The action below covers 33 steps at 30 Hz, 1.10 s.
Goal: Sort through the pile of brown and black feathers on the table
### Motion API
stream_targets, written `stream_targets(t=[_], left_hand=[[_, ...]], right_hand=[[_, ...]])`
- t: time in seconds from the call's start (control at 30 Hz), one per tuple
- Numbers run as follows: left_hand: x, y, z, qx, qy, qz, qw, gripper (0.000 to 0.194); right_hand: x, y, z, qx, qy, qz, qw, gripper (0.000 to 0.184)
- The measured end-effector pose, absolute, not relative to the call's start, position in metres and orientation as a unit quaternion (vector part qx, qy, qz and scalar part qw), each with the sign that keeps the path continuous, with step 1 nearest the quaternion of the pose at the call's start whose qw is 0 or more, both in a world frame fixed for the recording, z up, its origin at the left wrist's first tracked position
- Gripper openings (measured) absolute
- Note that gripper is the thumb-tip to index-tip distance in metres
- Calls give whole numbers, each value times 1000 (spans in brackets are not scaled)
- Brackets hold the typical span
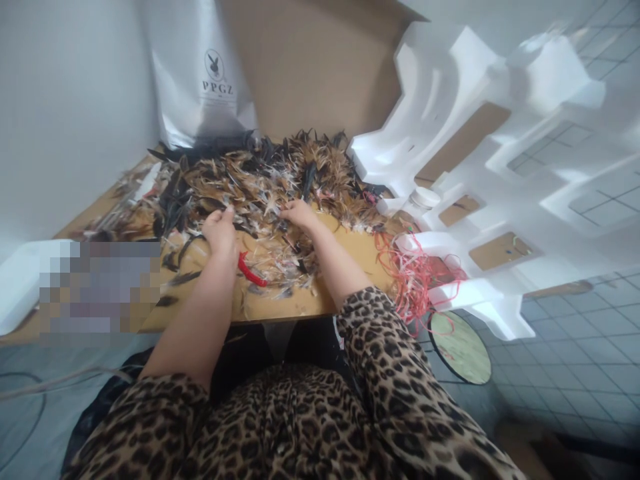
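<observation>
A broad heap of brown, black and white feathers covers the back of the wooden table. My left hand is closed at the left front of the heap, thumb and fingers pressed together; what lies between them is too small to make out. Reaching into the middle of the feathers, my right hand pinches at a feather with a pale, fluffy base. A curved red tool handle lies just right of my left wrist. Loose feathers are scattered between my forearms.
Pink-red strings hang over the table's right edge. White moulded foam rises at the right, with a white-lidded jar beside it. A silvery bag stands behind the feathers. Below right sits a round stool.
</observation>
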<state>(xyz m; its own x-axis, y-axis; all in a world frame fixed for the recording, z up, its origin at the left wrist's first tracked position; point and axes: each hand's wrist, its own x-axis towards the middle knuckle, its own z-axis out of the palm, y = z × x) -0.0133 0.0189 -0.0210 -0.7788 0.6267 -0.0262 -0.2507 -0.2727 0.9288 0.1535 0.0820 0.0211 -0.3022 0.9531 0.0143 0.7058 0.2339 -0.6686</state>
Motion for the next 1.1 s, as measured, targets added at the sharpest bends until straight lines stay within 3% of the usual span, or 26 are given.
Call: stream_targets(t=[0.1,0.23,0.4,0.63,0.8,0.97,1.1], left_hand=[[-14,19,-21,202,532,777,270,32],[-10,15,-15,215,533,766,288,30],[-3,13,-10,249,540,749,292,23],[3,13,-11,291,493,741,351,15],[6,8,-10,320,492,718,374,16],[5,8,-8,317,498,713,378,16],[7,8,-9,332,497,703,385,16]], right_hand=[[162,73,26,-488,-756,353,257,20],[173,62,30,-393,-775,429,245,24],[185,57,27,-423,-690,455,372,44],[198,54,10,-459,-669,372,451,29],[204,41,16,-450,-714,369,388,33],[218,29,36,-381,-781,432,240,42],[228,13,44,-401,-817,387,151,42]])
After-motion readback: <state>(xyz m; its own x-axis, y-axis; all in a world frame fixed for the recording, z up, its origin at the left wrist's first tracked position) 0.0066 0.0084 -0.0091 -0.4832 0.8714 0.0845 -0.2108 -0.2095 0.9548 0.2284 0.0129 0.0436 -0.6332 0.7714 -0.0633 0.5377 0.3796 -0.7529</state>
